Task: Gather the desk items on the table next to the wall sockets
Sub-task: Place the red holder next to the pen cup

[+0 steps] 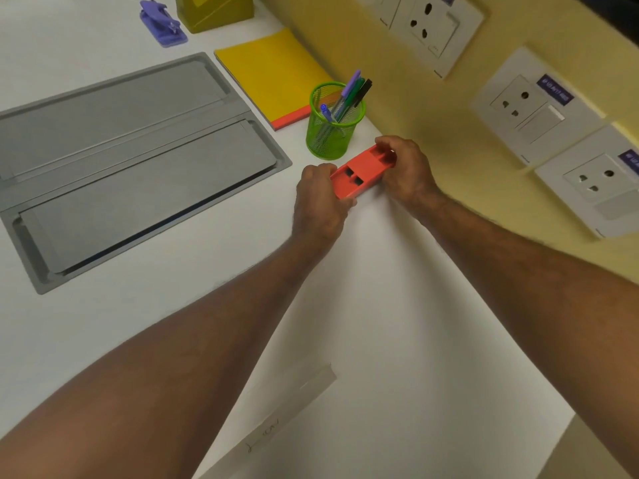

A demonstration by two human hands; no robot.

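A flat red plastic holder [361,172] with square cut-outs lies near the wall on the white table [397,323]. My left hand [320,202] grips its near end and my right hand [406,171] grips its far end. Just behind it stands a green mesh pen cup [332,129] with several pens. A yellow notepad [273,76] with a red edge lies further back along the wall. A purple hole punch [160,24] and an olive-yellow box [214,10] sit at the far end.
Several wall sockets [529,108] line the yellow wall on the right. A grey hinged cable flap [131,160] is set into the table on the left. A strip of tape with writing [276,420] lies near the front edge.
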